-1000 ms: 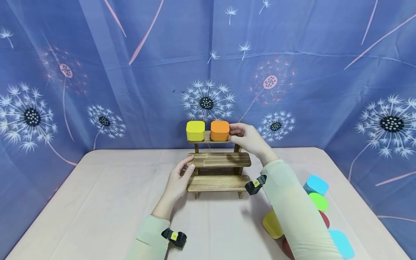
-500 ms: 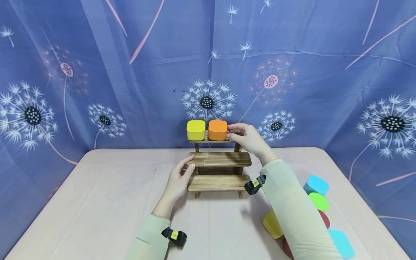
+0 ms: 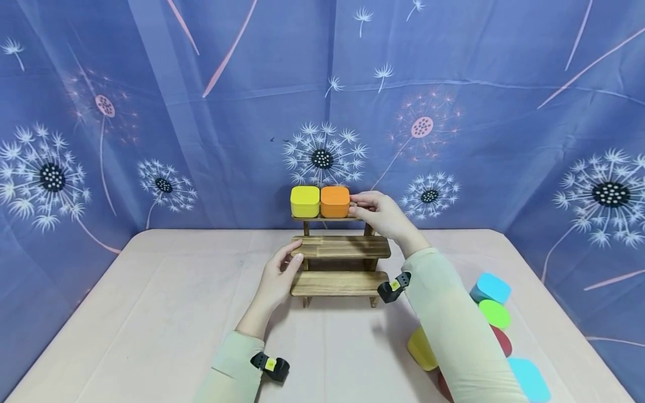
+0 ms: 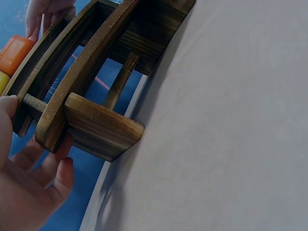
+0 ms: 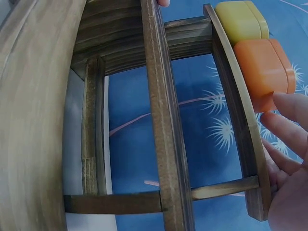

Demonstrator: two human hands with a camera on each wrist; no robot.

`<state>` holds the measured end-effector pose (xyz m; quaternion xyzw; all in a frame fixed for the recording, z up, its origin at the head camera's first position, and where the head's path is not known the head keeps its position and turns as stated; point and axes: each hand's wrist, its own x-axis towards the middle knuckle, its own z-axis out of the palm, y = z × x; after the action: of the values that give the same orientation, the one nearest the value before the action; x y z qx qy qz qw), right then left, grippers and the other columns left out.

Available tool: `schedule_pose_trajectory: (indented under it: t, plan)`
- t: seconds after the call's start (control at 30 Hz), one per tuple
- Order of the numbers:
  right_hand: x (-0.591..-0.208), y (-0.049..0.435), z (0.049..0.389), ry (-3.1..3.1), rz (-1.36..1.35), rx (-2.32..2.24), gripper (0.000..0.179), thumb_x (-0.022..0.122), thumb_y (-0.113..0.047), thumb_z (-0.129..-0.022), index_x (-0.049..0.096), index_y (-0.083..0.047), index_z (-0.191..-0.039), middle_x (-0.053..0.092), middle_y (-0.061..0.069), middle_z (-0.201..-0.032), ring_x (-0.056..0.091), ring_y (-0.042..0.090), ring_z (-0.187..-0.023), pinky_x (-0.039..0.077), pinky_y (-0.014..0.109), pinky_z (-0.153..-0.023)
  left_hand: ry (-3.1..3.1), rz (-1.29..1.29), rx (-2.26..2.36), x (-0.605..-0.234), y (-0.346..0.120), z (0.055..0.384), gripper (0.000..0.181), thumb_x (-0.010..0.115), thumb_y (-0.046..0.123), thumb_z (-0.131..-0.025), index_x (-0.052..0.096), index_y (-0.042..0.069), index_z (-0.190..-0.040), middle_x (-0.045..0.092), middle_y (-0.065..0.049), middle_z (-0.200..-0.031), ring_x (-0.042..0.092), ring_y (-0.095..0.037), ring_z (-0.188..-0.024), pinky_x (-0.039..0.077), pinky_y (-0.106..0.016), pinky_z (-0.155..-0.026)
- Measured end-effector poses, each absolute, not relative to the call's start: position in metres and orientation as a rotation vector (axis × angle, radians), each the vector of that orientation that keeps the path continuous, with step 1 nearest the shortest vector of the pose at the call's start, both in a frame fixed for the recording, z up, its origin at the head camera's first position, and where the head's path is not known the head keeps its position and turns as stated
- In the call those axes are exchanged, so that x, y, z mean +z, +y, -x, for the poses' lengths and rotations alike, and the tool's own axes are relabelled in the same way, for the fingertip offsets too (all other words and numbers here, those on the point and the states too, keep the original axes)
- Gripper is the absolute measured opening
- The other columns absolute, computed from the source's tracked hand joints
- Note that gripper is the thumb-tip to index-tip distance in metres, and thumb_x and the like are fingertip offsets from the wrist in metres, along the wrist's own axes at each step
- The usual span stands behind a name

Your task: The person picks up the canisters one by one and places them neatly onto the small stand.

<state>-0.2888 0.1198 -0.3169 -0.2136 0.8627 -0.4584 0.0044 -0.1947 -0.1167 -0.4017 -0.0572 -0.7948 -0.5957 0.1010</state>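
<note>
A three-step wooden stand is on the table, with a yellow lidded box and an orange lidded box on its top step. The two boxes sit side by side, their sides about touching. My left hand grips the left end of the middle step, thumb in front; in the left wrist view, its other fingers reach behind the wood. My right hand is at the right side of the orange box, fingertips against it, not wrapped round it.
At the right of the table, partly behind my right sleeve, lie a blue box, a green piece, a red piece, a light blue piece and a dark yellow box. A blue dandelion-print curtain hangs behind.
The orange box has slid left along the top step, pushed by my right hand, and the gap to the yellow box has closed. My left hand has stayed on the stand.
</note>
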Motion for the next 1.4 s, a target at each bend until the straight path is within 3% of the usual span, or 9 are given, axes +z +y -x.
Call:
schedule_pose_trajectory:
  t: [0.4, 1.1, 1.4]
  plan:
    - [-0.3173, 0.1187, 0.2875, 2.719, 0.672, -1.415, 0.041, 0.060, -0.022, -0.094, 0.056, -0.004, -0.130, 0.051, 0.016, -0.132, 0.048, 0.028, -0.116, 0.043, 0.044, -0.097, -2.352, 0.183, -1.758, -0.4017, -0.1169, 0.1942, 0.035, 0.053, 0.012, -0.096, 0.055, 0.006, -0.131, 0.058, -0.013, -0.094, 0.048, -0.011, -0.084, 0.041, -0.026, -0.080]
    - [-0.3213, 0.1223, 0.2858, 2.723, 0.640, -1.444, 0.040, 0.061, -0.027, -0.093, 0.059, -0.006, -0.126, 0.058, 0.014, -0.127, 0.058, 0.028, -0.112, 0.045, 0.044, -0.098, -2.365, 0.175, -1.745, -0.4020, -0.1180, 0.1928, 0.035, 0.054, 0.014, -0.096, 0.055, 0.007, -0.131, 0.059, -0.013, -0.093, 0.049, -0.010, -0.082, 0.042, -0.023, -0.077]
    - [-0.3212, 0.1282, 0.2857, 2.662, 0.521, -1.562, 0.043, 0.056, -0.036, -0.094, 0.058, -0.010, -0.128, 0.063, 0.012, -0.121, 0.059, 0.025, -0.103, 0.049, 0.045, -0.081, -2.335, 0.198, -1.773, -0.4037, -0.1186, 0.1946, 0.035, 0.054, 0.012, -0.096, 0.055, 0.007, -0.131, 0.059, -0.013, -0.092, 0.049, -0.010, -0.080, 0.043, -0.024, -0.077]
